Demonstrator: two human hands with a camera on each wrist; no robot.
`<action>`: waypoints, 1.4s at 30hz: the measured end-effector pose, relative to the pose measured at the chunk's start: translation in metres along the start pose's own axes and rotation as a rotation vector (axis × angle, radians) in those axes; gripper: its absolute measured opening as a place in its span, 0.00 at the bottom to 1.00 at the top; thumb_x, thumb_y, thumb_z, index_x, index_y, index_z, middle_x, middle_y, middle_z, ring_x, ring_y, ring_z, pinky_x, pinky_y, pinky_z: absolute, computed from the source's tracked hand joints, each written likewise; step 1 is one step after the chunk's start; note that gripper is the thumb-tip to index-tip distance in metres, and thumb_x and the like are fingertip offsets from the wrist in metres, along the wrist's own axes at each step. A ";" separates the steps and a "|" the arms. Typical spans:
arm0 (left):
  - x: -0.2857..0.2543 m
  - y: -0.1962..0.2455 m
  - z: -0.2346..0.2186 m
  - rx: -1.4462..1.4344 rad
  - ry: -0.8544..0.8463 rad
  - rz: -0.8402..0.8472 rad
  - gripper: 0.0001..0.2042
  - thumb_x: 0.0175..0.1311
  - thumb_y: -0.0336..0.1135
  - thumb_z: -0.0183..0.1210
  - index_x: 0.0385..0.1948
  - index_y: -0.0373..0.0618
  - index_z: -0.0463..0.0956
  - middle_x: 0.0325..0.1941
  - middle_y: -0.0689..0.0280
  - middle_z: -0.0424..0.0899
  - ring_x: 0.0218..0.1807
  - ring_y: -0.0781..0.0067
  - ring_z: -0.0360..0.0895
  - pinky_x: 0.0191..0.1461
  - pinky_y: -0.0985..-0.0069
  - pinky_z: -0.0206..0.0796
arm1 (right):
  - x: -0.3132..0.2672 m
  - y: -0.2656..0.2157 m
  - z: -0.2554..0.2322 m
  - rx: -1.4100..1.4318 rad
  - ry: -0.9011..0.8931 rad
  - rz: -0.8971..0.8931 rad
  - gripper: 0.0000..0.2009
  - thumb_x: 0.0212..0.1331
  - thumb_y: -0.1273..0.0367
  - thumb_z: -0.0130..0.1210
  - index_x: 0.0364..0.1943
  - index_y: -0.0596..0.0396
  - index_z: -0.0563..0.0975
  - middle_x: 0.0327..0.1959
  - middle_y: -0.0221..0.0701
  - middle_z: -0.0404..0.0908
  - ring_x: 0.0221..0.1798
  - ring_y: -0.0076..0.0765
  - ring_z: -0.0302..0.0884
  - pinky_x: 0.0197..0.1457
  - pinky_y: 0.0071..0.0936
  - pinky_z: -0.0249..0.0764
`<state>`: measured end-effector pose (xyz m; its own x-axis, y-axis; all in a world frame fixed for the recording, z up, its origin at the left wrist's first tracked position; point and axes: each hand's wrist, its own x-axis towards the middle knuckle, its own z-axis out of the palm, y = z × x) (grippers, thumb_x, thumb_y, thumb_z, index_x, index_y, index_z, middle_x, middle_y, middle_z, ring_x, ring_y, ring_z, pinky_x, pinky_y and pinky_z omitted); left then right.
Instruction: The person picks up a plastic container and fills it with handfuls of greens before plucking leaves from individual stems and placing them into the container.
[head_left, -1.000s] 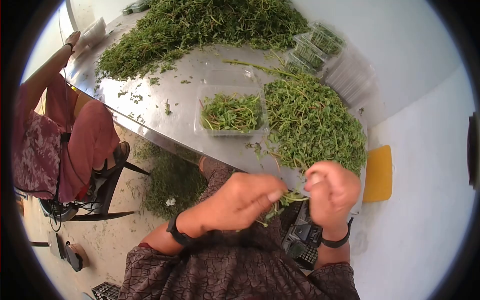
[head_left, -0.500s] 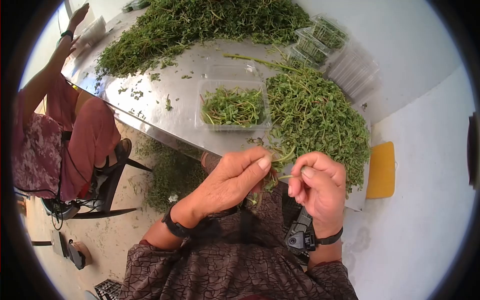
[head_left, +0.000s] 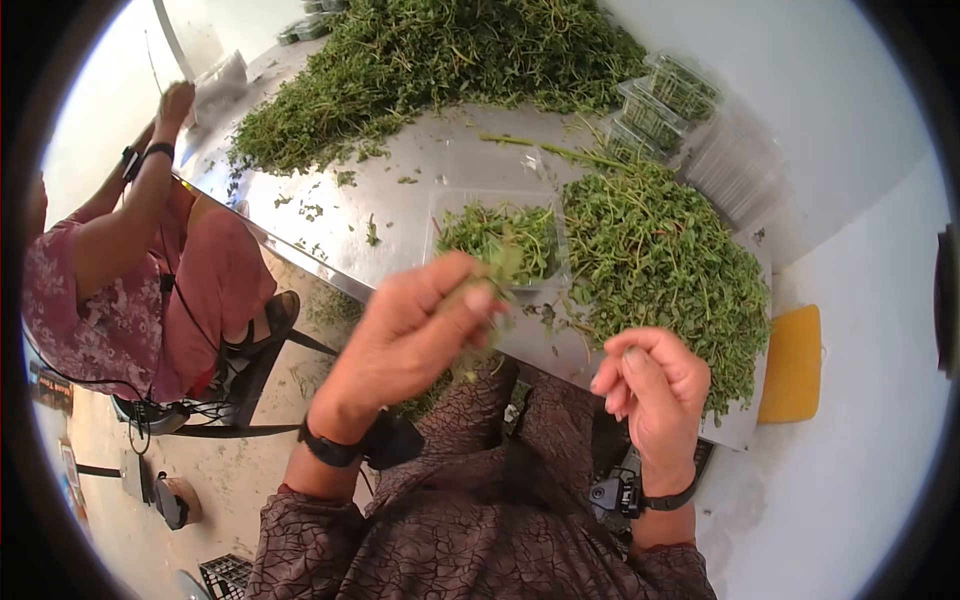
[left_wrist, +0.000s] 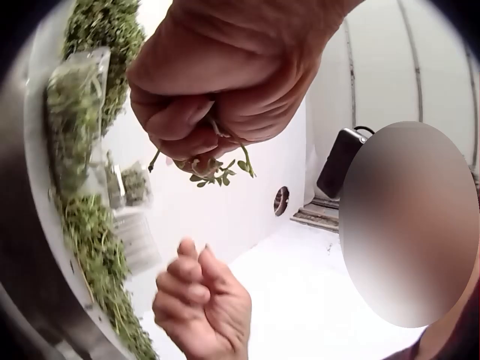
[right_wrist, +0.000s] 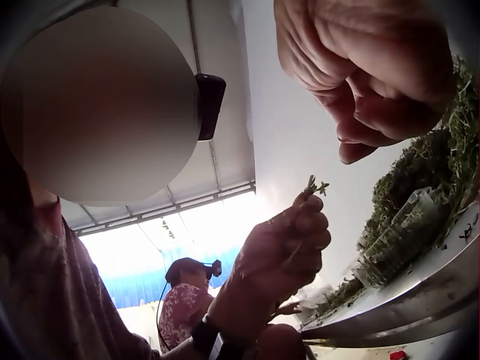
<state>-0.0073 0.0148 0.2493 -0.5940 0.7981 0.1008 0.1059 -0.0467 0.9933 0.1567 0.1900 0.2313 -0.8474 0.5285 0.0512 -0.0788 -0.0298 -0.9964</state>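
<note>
My left hand [head_left: 400,345] pinches a small bunch of purslane sprigs [head_left: 507,262] between thumb and fingers. In the head view the bunch overlaps the near side of an open clear plastic box [head_left: 434,228] with purslane in it. Leaves and a cut stem end show below the fingers in the left wrist view, on the purslane [left_wrist: 219,176]. My right hand [head_left: 655,405] is raised at the table's near edge, fingers curled and thumb against the index finger. Nothing shows in it. Close beyond it lies a loose pile of purslane [head_left: 665,270].
A larger heap of greens [head_left: 450,85] covers the back of the metal table [head_left: 330,225]. Filled boxes [head_left: 668,100] and nested empty boxes [head_left: 735,170] stand by the wall. A yellow chair back [head_left: 792,365] is at right. Another person [head_left: 105,290] sits at left.
Both hands held the sprigs together before; the right hand has come away. The left hand has moved left and up toward the box with them. The other person's arms have shifted.
</note>
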 end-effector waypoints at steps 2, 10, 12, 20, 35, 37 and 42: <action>0.007 0.007 -0.011 0.149 0.185 0.087 0.09 0.73 0.33 0.50 0.37 0.36 0.75 0.29 0.69 0.80 0.28 0.84 0.75 0.32 0.84 0.68 | -0.002 0.003 0.000 -0.047 -0.017 -0.033 0.08 0.66 0.73 0.50 0.40 0.64 0.79 0.26 0.31 0.82 0.22 0.14 0.72 0.25 0.12 0.67; 0.041 0.014 -0.023 0.623 0.416 0.458 0.08 0.71 0.31 0.52 0.40 0.35 0.76 0.27 0.68 0.79 0.25 0.84 0.70 0.28 0.83 0.62 | -0.005 0.014 -0.007 -0.200 -0.060 -0.113 0.07 0.65 0.74 0.51 0.39 0.64 0.79 0.24 0.30 0.81 0.21 0.16 0.73 0.25 0.15 0.69; 0.053 0.008 -0.024 0.703 0.388 0.502 0.07 0.70 0.30 0.53 0.39 0.35 0.75 0.26 0.66 0.79 0.25 0.82 0.71 0.28 0.82 0.62 | -0.003 0.018 -0.009 -0.201 -0.063 -0.112 0.07 0.65 0.74 0.51 0.39 0.64 0.79 0.24 0.30 0.82 0.21 0.17 0.74 0.25 0.15 0.69; 0.082 -0.018 -0.007 1.008 0.202 0.455 0.14 0.58 0.27 0.61 0.46 0.40 0.72 0.41 0.55 0.79 0.37 0.54 0.79 0.38 0.64 0.70 | 0.000 0.027 -0.015 -0.213 -0.070 -0.048 0.07 0.65 0.74 0.52 0.39 0.63 0.79 0.24 0.31 0.82 0.21 0.18 0.75 0.25 0.16 0.71; 0.058 -0.034 -0.034 0.720 0.081 0.371 0.20 0.56 0.21 0.57 0.53 0.40 0.72 0.60 0.52 0.75 0.56 0.45 0.75 0.61 0.57 0.67 | 0.006 0.034 -0.016 -0.303 -0.057 -0.040 0.07 0.65 0.72 0.53 0.38 0.62 0.80 0.23 0.30 0.82 0.21 0.19 0.76 0.24 0.17 0.71; 0.060 -0.033 -0.038 0.748 0.047 0.420 0.19 0.57 0.21 0.56 0.53 0.40 0.72 0.62 0.53 0.74 0.57 0.46 0.75 0.61 0.58 0.67 | 0.006 0.037 -0.015 -0.309 -0.055 -0.034 0.07 0.65 0.72 0.53 0.38 0.62 0.80 0.23 0.30 0.82 0.21 0.19 0.76 0.24 0.17 0.71; 0.056 -0.029 -0.042 0.911 -0.025 0.466 0.19 0.58 0.20 0.53 0.53 0.39 0.73 0.64 0.55 0.73 0.60 0.48 0.74 0.62 0.59 0.66 | 0.007 0.033 -0.012 -0.344 -0.042 -0.026 0.07 0.65 0.72 0.53 0.37 0.61 0.80 0.23 0.31 0.82 0.21 0.20 0.76 0.24 0.18 0.71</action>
<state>-0.0770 0.0359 0.2286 -0.3232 0.8299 0.4548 0.8941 0.1102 0.4342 0.1548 0.2026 0.1983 -0.8688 0.4899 0.0723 0.0750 0.2746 -0.9586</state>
